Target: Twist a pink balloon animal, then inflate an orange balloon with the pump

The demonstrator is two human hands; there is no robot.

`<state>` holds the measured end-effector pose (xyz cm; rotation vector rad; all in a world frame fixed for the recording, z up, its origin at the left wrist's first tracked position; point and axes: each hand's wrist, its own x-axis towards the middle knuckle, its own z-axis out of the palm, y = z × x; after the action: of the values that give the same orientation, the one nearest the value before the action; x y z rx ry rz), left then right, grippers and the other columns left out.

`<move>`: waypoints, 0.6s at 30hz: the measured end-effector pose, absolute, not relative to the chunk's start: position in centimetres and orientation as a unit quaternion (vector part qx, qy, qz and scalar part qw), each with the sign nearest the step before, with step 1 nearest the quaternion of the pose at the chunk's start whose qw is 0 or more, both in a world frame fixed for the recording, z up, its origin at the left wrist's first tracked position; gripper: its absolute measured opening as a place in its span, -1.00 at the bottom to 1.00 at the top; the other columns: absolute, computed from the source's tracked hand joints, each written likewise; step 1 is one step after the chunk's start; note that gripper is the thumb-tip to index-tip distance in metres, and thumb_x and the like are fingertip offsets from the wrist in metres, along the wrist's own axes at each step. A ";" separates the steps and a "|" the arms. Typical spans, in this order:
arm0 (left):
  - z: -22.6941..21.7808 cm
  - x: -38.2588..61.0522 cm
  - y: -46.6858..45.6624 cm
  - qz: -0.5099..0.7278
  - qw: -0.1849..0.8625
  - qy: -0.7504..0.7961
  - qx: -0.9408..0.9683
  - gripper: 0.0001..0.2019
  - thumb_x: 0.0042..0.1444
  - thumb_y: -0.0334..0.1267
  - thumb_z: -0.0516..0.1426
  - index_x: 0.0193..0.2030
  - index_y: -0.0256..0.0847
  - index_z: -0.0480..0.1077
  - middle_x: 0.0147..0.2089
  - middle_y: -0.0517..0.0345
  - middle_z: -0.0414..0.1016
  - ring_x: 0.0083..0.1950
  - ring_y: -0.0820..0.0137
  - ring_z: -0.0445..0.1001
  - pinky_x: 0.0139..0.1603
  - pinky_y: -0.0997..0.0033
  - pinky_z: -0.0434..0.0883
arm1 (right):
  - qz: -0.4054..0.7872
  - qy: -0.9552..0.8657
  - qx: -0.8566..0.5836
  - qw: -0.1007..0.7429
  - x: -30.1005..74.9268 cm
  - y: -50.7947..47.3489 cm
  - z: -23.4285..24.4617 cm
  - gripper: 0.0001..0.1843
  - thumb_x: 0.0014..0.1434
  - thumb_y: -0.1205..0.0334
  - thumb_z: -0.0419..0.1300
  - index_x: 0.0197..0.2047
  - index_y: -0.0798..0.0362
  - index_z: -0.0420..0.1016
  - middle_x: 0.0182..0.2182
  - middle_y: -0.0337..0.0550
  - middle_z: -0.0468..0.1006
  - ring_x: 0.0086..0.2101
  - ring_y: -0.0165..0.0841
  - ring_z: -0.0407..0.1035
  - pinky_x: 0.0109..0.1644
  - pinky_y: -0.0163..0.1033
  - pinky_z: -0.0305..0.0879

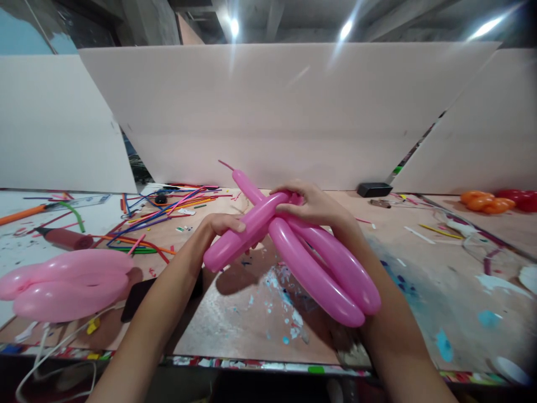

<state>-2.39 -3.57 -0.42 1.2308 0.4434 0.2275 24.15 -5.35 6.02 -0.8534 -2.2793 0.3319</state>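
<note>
A folded pale pink balloon [69, 284] lies on the bench [440, 280] at far left. The left hand [220, 226] grips one end of a long pink balloon [293, 240], held above the bench's middle. The right hand [312, 207] clasps its twisted joint. Orange balloons [486, 201] sit at far right.

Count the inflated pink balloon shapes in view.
2. One twisted pink balloon is gripped by the left hand and right hand at centre; another pink balloon shape lies on the table, far left. More may sit out of view.
</note>
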 end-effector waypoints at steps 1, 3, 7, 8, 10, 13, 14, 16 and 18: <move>-0.5 -2.6 -3.8 0.121 0.798 0.216 0.549 -0.39 -0.15 -0.05 0.28 0.05 -0.32 0.44 -0.19 -0.06 0.61 -0.28 0.22 0.58 -0.31 0.34 0.50 | 0.134 -0.870 -0.332 0.338 24.3 -5.4 6.1 -0.63 0.13 0.07 0.27 -0.01 -0.03 0.57 -0.09 -0.09 0.60 -0.08 -0.14 0.44 0.07 0.01 0.30; -0.7 -2.9 -4.3 0.139 0.816 0.233 0.510 -0.36 -0.13 0.01 0.27 0.07 -0.36 0.43 -0.18 -0.11 0.60 -0.29 0.23 0.58 -0.32 0.37 0.49 | 0.152 -0.860 -0.344 0.344 24.6 -5.7 6.4 -0.64 0.12 0.05 0.27 -0.04 0.00 0.57 -0.12 -0.09 0.60 -0.12 -0.16 0.45 0.02 -0.05 0.32; -1.5 -3.1 -5.9 0.215 0.820 0.212 0.487 -0.33 -0.07 0.06 0.24 0.10 -0.41 0.42 -0.16 -0.15 0.60 -0.25 0.23 0.59 -0.26 0.39 0.49 | 0.204 -0.835 -0.363 0.360 25.0 -6.3 7.0 -0.67 0.08 0.05 0.31 -0.12 0.02 0.57 -0.21 -0.10 0.60 -0.22 -0.19 0.46 -0.12 -0.11 0.37; -1.7 -3.1 -6.3 0.253 0.813 0.202 0.484 -0.34 -0.01 0.07 0.21 0.10 -0.43 0.41 -0.15 -0.16 0.60 -0.24 0.23 0.60 -0.24 0.38 0.49 | 0.217 -0.827 -0.365 0.368 25.0 -6.5 7.2 -0.67 0.07 0.04 0.31 -0.12 0.01 0.57 -0.21 -0.10 0.60 -0.22 -0.18 0.46 -0.13 -0.10 0.38; -2.1 -3.1 -7.0 0.308 0.799 0.192 0.479 -0.38 0.09 0.07 0.15 0.11 -0.45 0.41 -0.16 -0.19 0.60 -0.20 0.19 0.60 -0.21 0.35 0.49 | 0.234 -0.811 -0.369 0.390 25.1 -7.0 7.4 -0.68 0.06 0.02 0.33 -0.13 -0.05 0.57 -0.18 -0.10 0.59 -0.17 -0.12 0.46 -0.13 -0.05 0.39; -2.3 -3.2 -6.9 0.307 0.804 0.189 0.473 -0.40 0.10 0.08 0.16 0.08 -0.44 0.42 -0.18 -0.20 0.60 -0.16 0.12 0.60 -0.22 0.29 0.51 | 0.228 -0.798 -0.361 0.426 25.0 -9.2 7.3 -0.70 0.00 0.02 0.37 -0.15 -0.18 0.57 -0.09 -0.11 0.56 -0.03 -0.02 0.41 -0.06 0.05 0.38; -2.3 -3.2 -6.6 0.287 0.813 0.188 0.470 -0.39 0.06 0.10 0.19 0.07 -0.43 0.43 -0.20 -0.20 0.61 -0.16 0.10 0.60 -0.22 0.27 0.51 | 0.218 -0.795 -0.355 0.441 24.9 -10.5 7.1 -0.67 -0.02 0.02 0.39 -0.14 -0.22 0.56 -0.05 -0.12 0.54 0.02 0.00 0.38 -0.04 0.07 0.38; -1.9 -3.0 -5.7 0.233 0.833 0.186 0.465 -0.35 -0.05 0.12 0.27 0.05 -0.37 0.44 -0.24 -0.19 0.61 -0.17 0.07 0.59 -0.23 0.23 0.53 | 0.192 -0.778 -0.347 0.486 24.7 -13.7 6.5 -0.56 -0.01 0.02 0.39 -0.02 -0.29 0.52 0.06 -0.14 0.48 0.13 0.03 0.30 0.04 0.12 0.36; -1.4 -2.4 -4.7 0.221 0.835 0.185 0.470 -0.32 -0.22 0.01 0.38 0.04 -0.31 0.43 -0.28 -0.17 0.61 -0.26 0.04 0.60 -0.29 0.16 0.54 | 0.183 -0.756 -0.360 0.516 24.5 -17.0 5.7 -0.48 0.08 0.01 0.32 0.13 -0.32 0.42 0.10 -0.14 0.45 0.19 0.03 0.23 0.08 0.16 0.35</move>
<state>-2.39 -4.71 -1.38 0.9950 0.3922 0.4674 24.51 -16.96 5.69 -0.8637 -1.8144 0.4391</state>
